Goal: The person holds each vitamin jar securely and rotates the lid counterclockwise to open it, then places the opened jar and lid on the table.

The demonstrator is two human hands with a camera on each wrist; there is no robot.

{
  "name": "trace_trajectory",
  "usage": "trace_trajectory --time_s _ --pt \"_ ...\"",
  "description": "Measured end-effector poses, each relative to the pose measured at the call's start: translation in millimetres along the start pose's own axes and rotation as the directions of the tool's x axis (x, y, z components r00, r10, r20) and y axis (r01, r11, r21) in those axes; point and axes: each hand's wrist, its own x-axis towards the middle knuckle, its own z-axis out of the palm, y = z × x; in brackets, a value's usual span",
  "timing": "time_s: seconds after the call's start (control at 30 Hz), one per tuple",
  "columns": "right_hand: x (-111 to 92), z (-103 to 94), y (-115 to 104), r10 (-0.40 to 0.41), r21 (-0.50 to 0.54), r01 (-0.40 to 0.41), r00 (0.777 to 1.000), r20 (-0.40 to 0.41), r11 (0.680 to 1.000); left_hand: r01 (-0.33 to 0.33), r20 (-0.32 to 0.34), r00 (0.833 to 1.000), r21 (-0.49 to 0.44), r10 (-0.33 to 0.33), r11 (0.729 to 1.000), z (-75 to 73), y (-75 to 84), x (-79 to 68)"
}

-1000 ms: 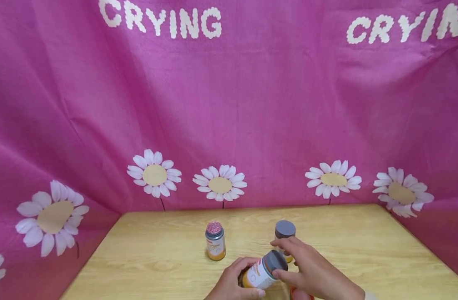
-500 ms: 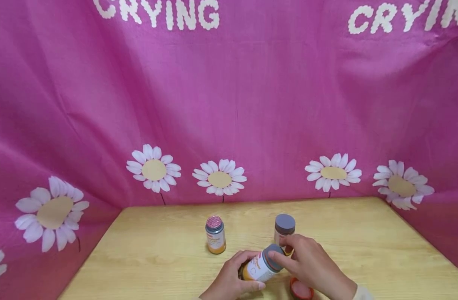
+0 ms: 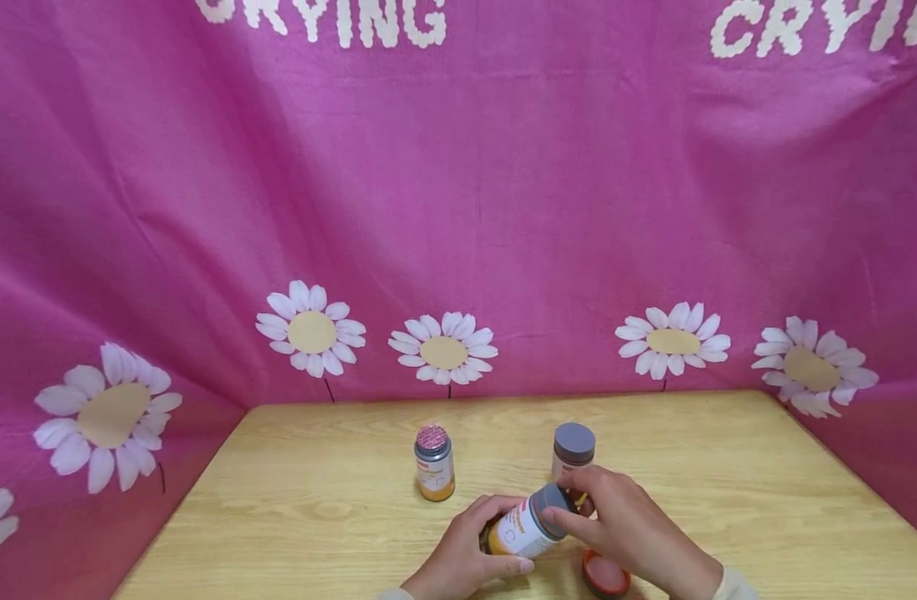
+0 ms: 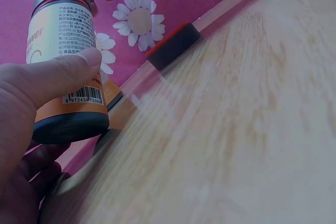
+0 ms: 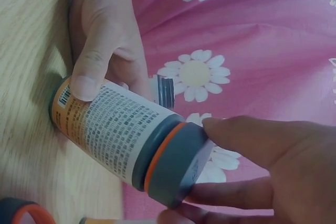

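Note:
My left hand grips the lower body of a supplement bottle with a white and orange label, tilted up to the right. The left wrist view shows the thumb across its label. My right hand holds the bottle's grey cap between thumb and fingers. An orange ring shows between cap and bottle neck in the right wrist view. Behind my right hand stands a similar bottle with its grey cap on, partly hidden. A loose cap with orange inner rim lies below that hand.
At left on the wooden table stands an uncapped bottle with a pink seal over its mouth. A pink cloth with white daisies hangs behind the table and along its sides.
My right hand's fingers, spread around the cap a second ago, have drawn in on it. The loose cap shows more fully, and the head view has tipped down slightly.

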Motion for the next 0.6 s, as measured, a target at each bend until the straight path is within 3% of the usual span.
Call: trace_trajectory --time_s 0.17,0.37,0.6 --pt "-3.8 -1.2 1.8 -0.072 -0.001 0.072 0.997 0.004 0.997 0.010 -0.004 1.000 -0.009 -0.010 1.000 1.8 -0.6 -0.3" --pt "-5.0 -3.5 2.3 -0.100 0.029 0.099 0.994 0.044 0.995 0.054 0.006 0.999 -0.047 -0.054 0.997 1.6 -0.1 -1.4" --pt "-8.3 -7.4 3.3 -0.170 0.027 0.169 0.984 0.053 0.985 0.056 0.020 0.998 -0.058 -0.054 0.997 2.1 0.2 -0.3"
